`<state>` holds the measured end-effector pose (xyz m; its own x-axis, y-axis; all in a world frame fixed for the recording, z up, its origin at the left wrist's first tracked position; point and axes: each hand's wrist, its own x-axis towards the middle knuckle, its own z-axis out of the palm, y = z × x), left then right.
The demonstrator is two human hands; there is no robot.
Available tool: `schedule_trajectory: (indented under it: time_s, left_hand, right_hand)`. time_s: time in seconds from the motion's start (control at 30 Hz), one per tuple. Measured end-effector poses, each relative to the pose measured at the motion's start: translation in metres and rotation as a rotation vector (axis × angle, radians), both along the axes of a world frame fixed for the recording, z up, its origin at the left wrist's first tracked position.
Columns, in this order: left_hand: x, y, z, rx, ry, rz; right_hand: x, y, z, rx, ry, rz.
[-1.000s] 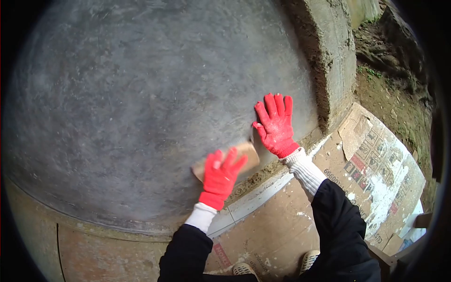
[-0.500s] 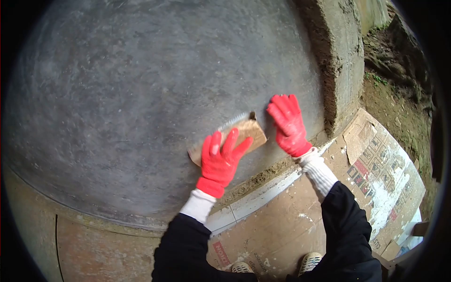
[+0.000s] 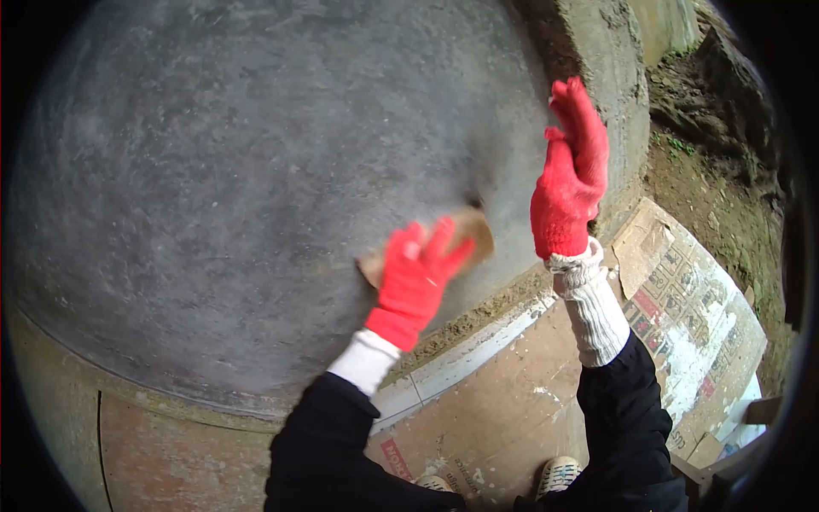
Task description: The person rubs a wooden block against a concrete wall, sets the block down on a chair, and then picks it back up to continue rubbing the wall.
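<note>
Near foreground, 5 o'clock: a patterned shoe (image 3: 559, 478) stands on worn cardboard sheeting (image 3: 512, 418). A strip of white tile (image 3: 469, 363) borders it on the far side.

Beyond, on the grey cement face (image 3: 256, 171): one flat brown pad (image 3: 476, 241), partly beneath the left hand (image 3: 412, 286), its ends showing toward 10 and 2 o'clock. Outline blurred; material not confirmed. Judged light, fairly stiff along its length, low in fragility; drag against the rough cement is likely, slipperiness unlikely. Suitable hold: palm and spread fingers across the broad middle, pressure even, fingertips clear of the edges.

Left hand: red-gloved, open, fingers spread over the pad's upper side. No clamping observed; any fingertip hooked round an edge cannot be verified.

Right hand (image 3: 567, 196): at 2 o'clock from the left and well apart from it, red-gloved, fingers extended and close together, pointing to 12 o'clock. No object seen in it; contact with the cement cannot be determined. Nearest item is the rough concrete border (image 3: 623, 111), toward 1 o'clock.

Farthest, 2 o'clock: bare soil (image 3: 699, 196).
</note>
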<state>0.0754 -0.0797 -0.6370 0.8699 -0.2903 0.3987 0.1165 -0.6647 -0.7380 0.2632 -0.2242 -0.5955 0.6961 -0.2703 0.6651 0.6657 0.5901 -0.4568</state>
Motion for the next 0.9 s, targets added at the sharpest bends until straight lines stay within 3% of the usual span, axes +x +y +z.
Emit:
schedule_trajectory:
  time_s: [0.13, 0.23, 0.3, 0.4, 0.43, 0.47, 0.53, 0.6, 0.63, 0.7, 0.8, 0.87, 0.9]
  left_hand:
    - [0.042, -0.028, 0.136, -0.007, -0.519, 0.049]
    - [0.066, -0.033, 0.129, -0.022, -0.581, 0.014]
    - [0.076, -0.03, 0.063, -0.039, -0.401, 0.015]
    - [0.077, -0.015, -0.09, 0.167, 0.009, -0.007]
    - [0.066, -0.007, -0.116, 0.173, 0.052, -0.06]
    - [0.07, -0.001, -0.117, 0.174, 0.042, -0.072]
    - [0.066, 0.025, -0.104, 0.781, 0.268, 0.385]
    - [0.079, -0.009, 0.011, -0.321, -0.042, 0.079]
    - [0.083, -0.035, 0.078, -0.024, -0.201, 0.091]
    - [0.104, -0.049, 0.144, 0.059, -0.499, -0.02]
    - [0.132, -0.06, 0.134, 0.054, -0.609, -0.012]
    - [0.147, -0.05, 0.056, -0.006, -0.349, 0.038]
    - [0.158, -0.043, -0.013, -0.085, -0.33, -0.082]
  right_hand:
    - [0.009, -0.027, 0.029, 0.203, 0.018, -0.077]
    - [0.012, -0.041, 0.044, 0.327, 0.145, -0.075]
    - [0.018, -0.047, 0.044, 0.353, 0.176, -0.074]
    - [0.026, -0.056, 0.045, 0.448, 0.144, 0.017]
    - [0.02, -0.061, 0.051, 0.447, 0.189, 0.075]
    - [0.019, -0.067, 0.055, 0.444, 0.234, 0.131]
    - [0.023, -0.08, 0.055, 0.438, 0.217, 0.103]
    - [0.021, -0.091, 0.058, 0.295, 0.197, -0.072]
    - [0.027, -0.095, 0.053, 0.19, 0.157, -0.25]
    - [0.038, -0.103, 0.05, 0.391, 0.139, -0.179]
    - [0.057, -0.112, 0.044, 0.536, 0.167, -0.134]
    - [0.068, -0.115, 0.034, 0.644, 0.206, -0.079]
    - [0.071, -0.115, 0.028, 0.6, 0.186, -0.11]
